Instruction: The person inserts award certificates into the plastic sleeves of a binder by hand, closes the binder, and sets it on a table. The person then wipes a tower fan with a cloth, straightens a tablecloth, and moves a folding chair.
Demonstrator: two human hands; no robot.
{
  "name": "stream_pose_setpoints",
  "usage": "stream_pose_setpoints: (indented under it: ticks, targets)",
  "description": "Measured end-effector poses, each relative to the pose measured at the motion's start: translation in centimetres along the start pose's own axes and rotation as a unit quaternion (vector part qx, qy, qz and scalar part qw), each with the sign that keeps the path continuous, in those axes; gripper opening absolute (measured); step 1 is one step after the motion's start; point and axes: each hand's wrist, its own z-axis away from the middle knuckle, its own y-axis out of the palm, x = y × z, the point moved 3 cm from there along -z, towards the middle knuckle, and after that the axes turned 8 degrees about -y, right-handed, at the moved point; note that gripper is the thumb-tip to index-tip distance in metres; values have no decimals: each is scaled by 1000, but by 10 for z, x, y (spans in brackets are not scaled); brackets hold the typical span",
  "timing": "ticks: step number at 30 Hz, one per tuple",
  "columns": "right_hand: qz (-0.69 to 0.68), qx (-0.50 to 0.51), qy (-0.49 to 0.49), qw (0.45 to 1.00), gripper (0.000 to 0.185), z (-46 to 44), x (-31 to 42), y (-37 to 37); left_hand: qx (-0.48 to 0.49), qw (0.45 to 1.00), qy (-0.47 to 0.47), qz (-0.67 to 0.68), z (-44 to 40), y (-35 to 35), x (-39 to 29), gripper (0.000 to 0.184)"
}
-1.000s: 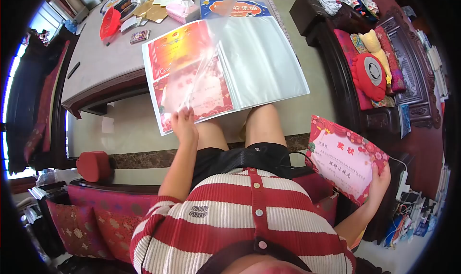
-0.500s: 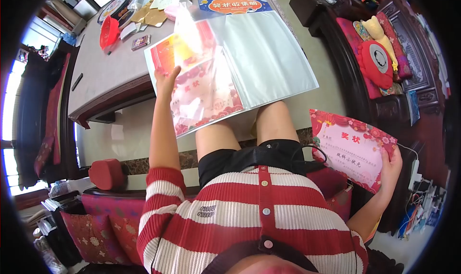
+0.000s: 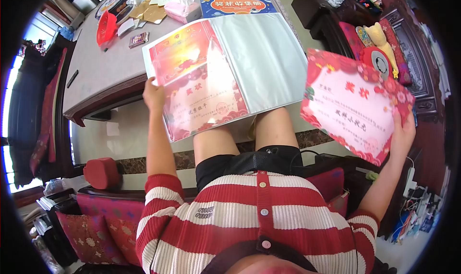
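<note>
An open certificate album [image 3: 261, 58] with clear sleeves rests across my thighs and the table edge. Its left sleeve shows red-and-pink certificates [image 3: 204, 98]; the right one looks plain and pale. My left hand [image 3: 153, 95] is closed on the album's left edge, fingers partly hidden. Out to the right, my right hand [image 3: 403, 130] pinches the lower right side of a loose pink award certificate [image 3: 350, 106] with a red floral border. That sheet is held up tilted, close to the album's right edge. The blue printed cover [image 3: 240, 5] shows beyond the album's top.
On the table [image 3: 103, 82] are a pink tissue pack [image 3: 182, 9], a red basket [image 3: 106, 29], a small card box [image 3: 139, 39], a black remote [image 3: 72, 78] and papers. A dark wooden sofa with a plush toy [image 3: 382, 43] stands to the right.
My right hand has raised the loose certificate up and toward the album. My left hand has shifted down the album's left edge, and the lifted clear sleeve now lies flatter over the certificates.
</note>
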Motion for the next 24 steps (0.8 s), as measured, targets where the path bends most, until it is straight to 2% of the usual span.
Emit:
stream_pose_setpoints:
  ticks: [1, 3, 4, 5, 6, 7, 8, 10, 11, 12, 13, 14, 15, 16, 17, 18, 19, 20, 21, 22, 23, 24]
  targets:
    - [-10, 0, -6, 1000, 34, -16, 2, 20, -22, 999, 7, -38, -16, -8, 17, 44]
    - [-15, 26, 0, 1000, 34, -47, 5, 57, 22, 1000, -9, -15, -28, -21, 27, 45]
    - [48, 39, -24, 998, 32, -62, 3, 72, 42, 999, -14, -28, -30, -23, 30, 47]
    - [37, 37, -66, 996, 31, -76, 7, 92, 63, 997, -18, -40, -32, -23, 32, 49]
    - [108, 39, -77, 990, 33, -90, 22, 107, 86, 995, -21, -51, -34, -23, 31, 51]
    - [182, 6, -130, 975, 34, -101, 29, 121, 66, 993, -19, -98, -36, -21, 32, 52]
    - [162, -33, -219, 962, 33, -111, 35, 136, 50, 989, -16, -141, -37, -18, 33, 53]
    - [158, -14, -191, 969, 31, -126, 46, 157, 40, 977, -24, -206, -30, -12, 30, 56]
    - [158, -22, -199, 967, 28, -126, 62, 168, -22, 976, -17, -218, -19, -12, 15, 57]
    - [210, -29, -215, 953, 26, -129, 67, 178, -4, 986, -22, -165, -8, -14, -12, 56]
    - [200, -34, -235, 951, 24, -128, 82, 196, 12, 993, -31, -113, 2, -12, -35, 55]
    - [148, 15, -203, 968, 21, -119, 100, 213, 80, 997, 0, 16, 15, 4, -51, 55]
    - [208, 34, -205, 956, 18, -105, 115, 234, 144, 979, 32, 144, 30, 19, -70, 55]
    - [191, 92, -200, 957, 16, -84, 136, 259, 240, 922, 45, 302, 56, 31, -99, 57]
    - [196, 168, -220, 941, 17, -62, 142, 288, 334, 820, 58, 460, 81, 43, -119, 61]
    - [117, 217, -220, 944, 19, -38, 140, 321, 445, 679, -45, 583, 104, 52, -136, 62]
    - [55, 261, -203, 942, 19, -16, 143, 349, 528, 497, -142, 674, 122, 56, -151, 63]
    - [-4, 318, -202, 926, 22, 4, 144, 375, 494, 517, -218, 664, 124, 70, -142, 59]
    - [-157, 386, -188, 889, 27, 20, 131, 402, 456, 532, -292, 651, 123, 84, -130, 56]
    - [-176, 412, -147, 882, 28, 28, 117, 413, 441, 529, -319, 651, 117, 87, -123, 43]
    - [-194, 438, -106, 871, 29, 32, 108, 418, 426, 599, -305, 605, 111, 89, -114, 40]
    - [-241, 453, -3, 858, 30, 27, 95, 413, 407, 665, -290, 555, 104, 88, -105, 38]
